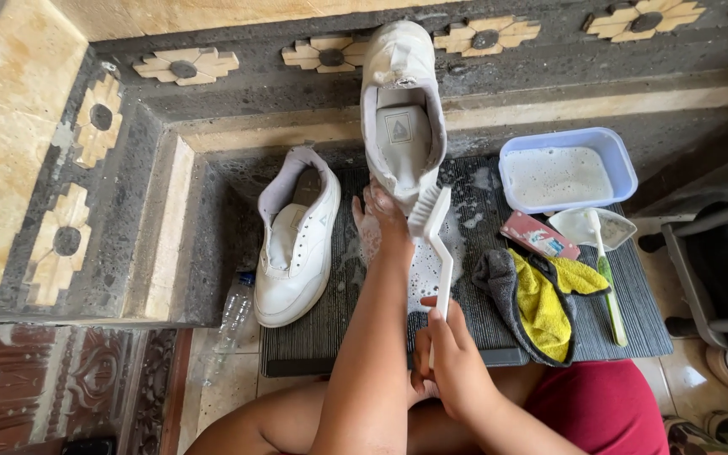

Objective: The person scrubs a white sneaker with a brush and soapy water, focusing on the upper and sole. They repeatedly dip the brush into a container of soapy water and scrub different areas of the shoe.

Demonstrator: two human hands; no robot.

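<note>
Left hand is wrapped around the heel end of the upturned white sneaker, fingers curled on it and wet with suds, propping the shoe so its opening and insole face the camera while its toe leans up against the dark stone step. Right hand is closed around the handle of a white scrub brush, and the bristle head sits right at the sneaker's heel, touching it just beside the left hand's fingers. Foam is spread over the dark ribbed mat under the brush. Over on the left of the mat lies the second white sneaker, sole down, toe toward the camera. Just off the mat's left edge, a clear plastic bottle lies on the tiled floor. To the right of the brush sits a crumpled yellow and grey cloth, with a small red packet just above it. A green-handled toothbrush lies near the cloth, its head resting in a small clear dish. Behind that, a pale blue tub holds soapy water.
</note>
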